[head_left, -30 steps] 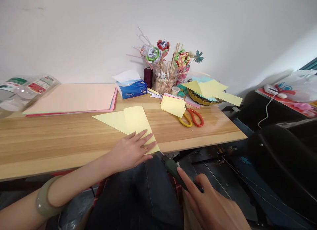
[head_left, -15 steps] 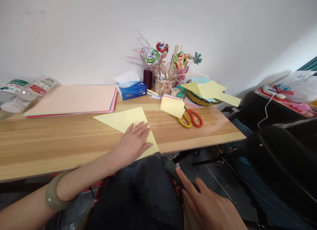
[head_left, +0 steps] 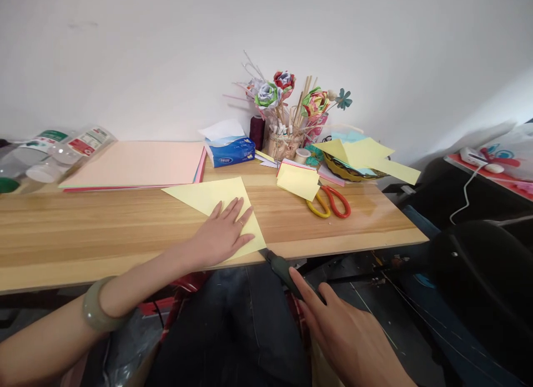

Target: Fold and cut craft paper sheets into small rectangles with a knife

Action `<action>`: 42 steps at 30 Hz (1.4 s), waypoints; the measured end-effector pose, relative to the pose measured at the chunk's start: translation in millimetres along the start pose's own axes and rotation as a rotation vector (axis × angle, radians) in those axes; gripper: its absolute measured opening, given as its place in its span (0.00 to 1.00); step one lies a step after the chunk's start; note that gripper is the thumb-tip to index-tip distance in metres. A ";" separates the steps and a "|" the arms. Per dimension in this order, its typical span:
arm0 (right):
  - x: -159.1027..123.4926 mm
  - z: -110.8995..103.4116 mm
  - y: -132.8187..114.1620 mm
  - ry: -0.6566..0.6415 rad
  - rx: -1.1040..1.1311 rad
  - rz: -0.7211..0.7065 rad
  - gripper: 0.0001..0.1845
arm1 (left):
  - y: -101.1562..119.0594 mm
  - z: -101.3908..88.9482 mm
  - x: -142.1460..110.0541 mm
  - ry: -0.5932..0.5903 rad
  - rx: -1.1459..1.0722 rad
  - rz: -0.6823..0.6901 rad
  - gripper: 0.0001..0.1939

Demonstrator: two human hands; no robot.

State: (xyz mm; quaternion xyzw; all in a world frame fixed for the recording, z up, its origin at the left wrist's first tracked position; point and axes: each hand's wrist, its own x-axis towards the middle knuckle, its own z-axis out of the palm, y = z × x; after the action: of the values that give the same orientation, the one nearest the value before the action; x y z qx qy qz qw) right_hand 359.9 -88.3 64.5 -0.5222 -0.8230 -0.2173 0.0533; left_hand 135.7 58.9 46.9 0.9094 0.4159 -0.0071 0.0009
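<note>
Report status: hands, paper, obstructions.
Left hand flat on yellow paper. Right hand holding green-handled knife, blade at paper's near corner. Scissors lie clear of paper.

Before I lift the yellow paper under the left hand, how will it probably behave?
The yellow paper is probably very light, since it looks thin and flat. Its long, narrow left point may droop or bend, having little width to stiffen it. It might slide easily if the left hand let go, because the table looks smooth.
</note>
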 end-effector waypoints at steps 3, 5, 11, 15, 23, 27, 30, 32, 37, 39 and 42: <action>-1.0 0.3 1.8 0.008 -0.016 0.000 0.27 | 1.2 -1.8 -0.1 -0.030 0.004 -0.016 0.32; -2.1 0.3 3.2 0.006 -0.025 0.003 0.27 | 1.9 -3.0 -0.4 -0.047 -0.002 -0.032 0.33; -4.8 1.2 4.7 0.000 -0.048 0.013 0.27 | 1.0 -3.5 -0.9 -0.043 -0.049 -0.038 0.32; -6.3 1.2 5.4 0.002 -0.061 0.009 0.26 | 1.3 -3.3 -1.1 -0.044 -0.055 -0.038 0.31; -1.1 3.8 6.8 -0.015 -0.059 0.011 0.26 | 1.0 -0.4 -1.6 -0.029 -0.067 -0.032 0.32; 2.2 4.3 6.5 -0.018 -0.056 0.007 0.26 | 1.1 -0.3 -1.8 -0.038 -0.073 -0.030 0.32; 3.2 4.1 7.1 -0.021 -0.046 0.005 0.26 | 0.7 0.4 -1.8 -0.025 -0.076 -0.022 0.32; 4.0 4.5 7.7 -0.024 -0.044 0.010 0.25 | 0.2 1.1 -1.7 -0.021 -0.075 -0.021 0.32; 6.0 4.5 9.5 -0.018 -0.037 -0.002 0.25 | -0.3 1.9 -2.2 -0.011 -0.075 -0.023 0.32; 5.8 2.3 9.9 -0.022 -0.046 -0.005 0.26 | 0.0 1.4 -2.8 -0.017 -0.077 -0.023 0.32; 5.2 -2.1 10.1 -0.038 -0.056 -0.011 0.26 | 0.6 0.1 -4.2 -0.028 -0.073 -0.016 0.32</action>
State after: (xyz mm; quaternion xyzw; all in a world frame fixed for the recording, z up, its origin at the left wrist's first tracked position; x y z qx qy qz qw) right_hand 366.2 -81.2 71.1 -0.5232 -0.8201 -0.2307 0.0219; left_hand 133.4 55.3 46.9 0.9053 0.4230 -0.0044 0.0399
